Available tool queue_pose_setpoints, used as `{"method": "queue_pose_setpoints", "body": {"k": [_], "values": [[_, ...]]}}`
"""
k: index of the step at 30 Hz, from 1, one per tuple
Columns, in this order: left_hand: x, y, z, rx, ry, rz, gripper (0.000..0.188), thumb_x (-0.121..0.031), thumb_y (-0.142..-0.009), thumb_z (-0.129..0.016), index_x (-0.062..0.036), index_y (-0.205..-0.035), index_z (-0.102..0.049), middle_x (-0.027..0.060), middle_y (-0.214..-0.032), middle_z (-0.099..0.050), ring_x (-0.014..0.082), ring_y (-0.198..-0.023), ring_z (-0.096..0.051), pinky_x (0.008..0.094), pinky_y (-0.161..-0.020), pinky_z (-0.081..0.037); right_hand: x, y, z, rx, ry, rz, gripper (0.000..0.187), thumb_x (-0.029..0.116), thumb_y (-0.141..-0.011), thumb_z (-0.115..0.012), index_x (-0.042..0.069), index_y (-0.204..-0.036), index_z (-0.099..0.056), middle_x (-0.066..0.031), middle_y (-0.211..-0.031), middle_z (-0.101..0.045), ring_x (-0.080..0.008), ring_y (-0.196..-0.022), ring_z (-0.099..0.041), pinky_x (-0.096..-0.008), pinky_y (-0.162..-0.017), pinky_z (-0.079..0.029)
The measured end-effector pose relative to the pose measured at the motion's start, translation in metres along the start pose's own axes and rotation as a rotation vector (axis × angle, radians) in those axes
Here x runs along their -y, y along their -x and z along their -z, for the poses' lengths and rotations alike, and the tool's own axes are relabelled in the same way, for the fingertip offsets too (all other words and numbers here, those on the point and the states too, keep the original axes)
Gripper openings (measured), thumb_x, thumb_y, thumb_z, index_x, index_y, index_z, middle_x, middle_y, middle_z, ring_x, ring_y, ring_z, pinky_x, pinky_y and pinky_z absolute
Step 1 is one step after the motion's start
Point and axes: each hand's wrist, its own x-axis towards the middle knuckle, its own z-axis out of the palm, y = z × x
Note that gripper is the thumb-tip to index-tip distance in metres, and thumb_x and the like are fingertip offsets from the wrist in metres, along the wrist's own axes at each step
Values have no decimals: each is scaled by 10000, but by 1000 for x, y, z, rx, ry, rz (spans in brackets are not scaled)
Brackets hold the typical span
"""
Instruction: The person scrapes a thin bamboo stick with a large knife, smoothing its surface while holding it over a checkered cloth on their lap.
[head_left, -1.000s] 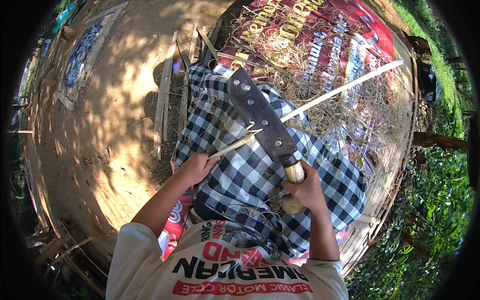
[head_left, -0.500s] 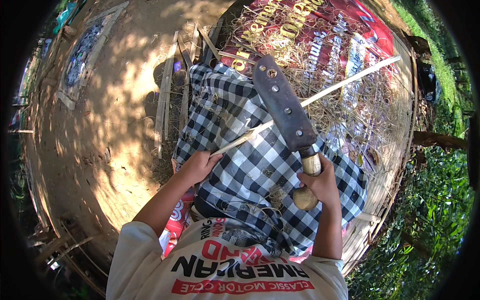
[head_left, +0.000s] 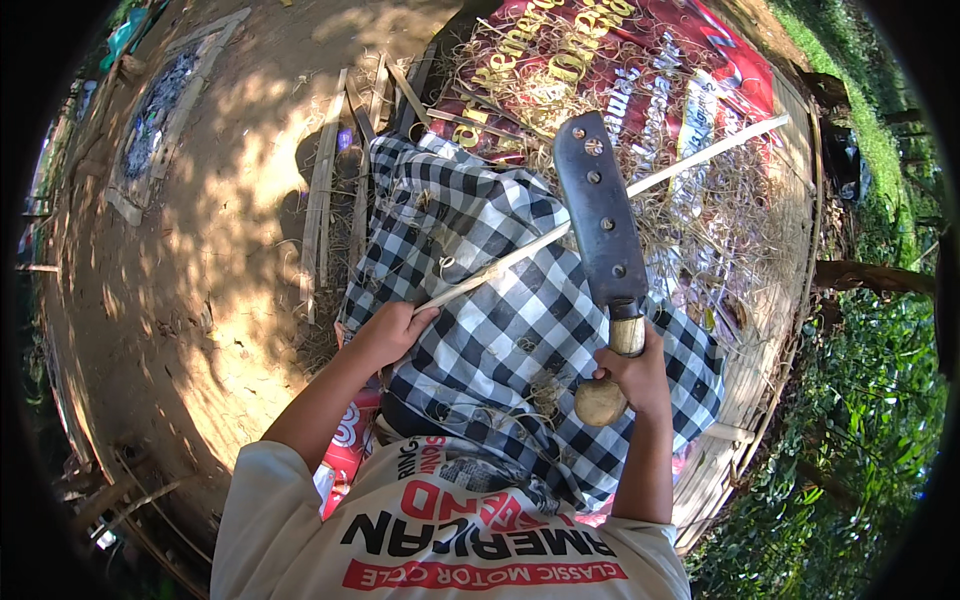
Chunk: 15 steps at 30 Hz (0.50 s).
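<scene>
My left hand (head_left: 393,332) is closed round the near end of a long pale wooden strip (head_left: 690,165), which slants away to the far right. In my right hand (head_left: 637,370) is the wooden handle of a broad-bladed cleaver (head_left: 604,225); the handle ends in a round knob. Its dark blade, pierced by several holes, points away from me and crosses over the strip about midway. Whether blade and strip touch, I cannot tell. Below both lies a black-and-white checked cloth (head_left: 470,350), spread across my lap and dotted with curly shavings.
A red printed banner (head_left: 740,70) strewn with thin shavings (head_left: 560,60) lies beyond the cloth. Several wooden slats (head_left: 325,190) rest on its left, beside bare earth (head_left: 250,230). At far left is a framed ash pit (head_left: 160,115). A slatted bamboo edge (head_left: 795,270) borders greenery on the right.
The cleaver has shifted slightly right along the strip, and its blade stands more upright. A curl near my left hand has changed shape and place. My left hand still grips the strip.
</scene>
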Motion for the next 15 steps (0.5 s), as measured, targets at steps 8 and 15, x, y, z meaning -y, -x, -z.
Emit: {"method": "queue_pose_setpoints", "body": {"k": [8,15], "values": [[0,-6,7,76,-38,14,581,-434,-983,-520,96,-759,-601,255,-575,-529,414,-541,-536,437,-555,-437,-16,12,-44,214,381,110,352,47,-670,-701,-31,-1005,-623,-109,-773,-639,-169,-693,-588,-320,-679,-501],[-1,-2,14,114,11,114,582,-467,-954,-559,84,-781,-635,235,-580,-552,352,-547,-577,423,-573,-455,-18,11,-18,83,125,74,299,2,-697,-708,-39,-969,-591,-70,-754,-634,-143,-617,-604,-292,-589,-492]]}}
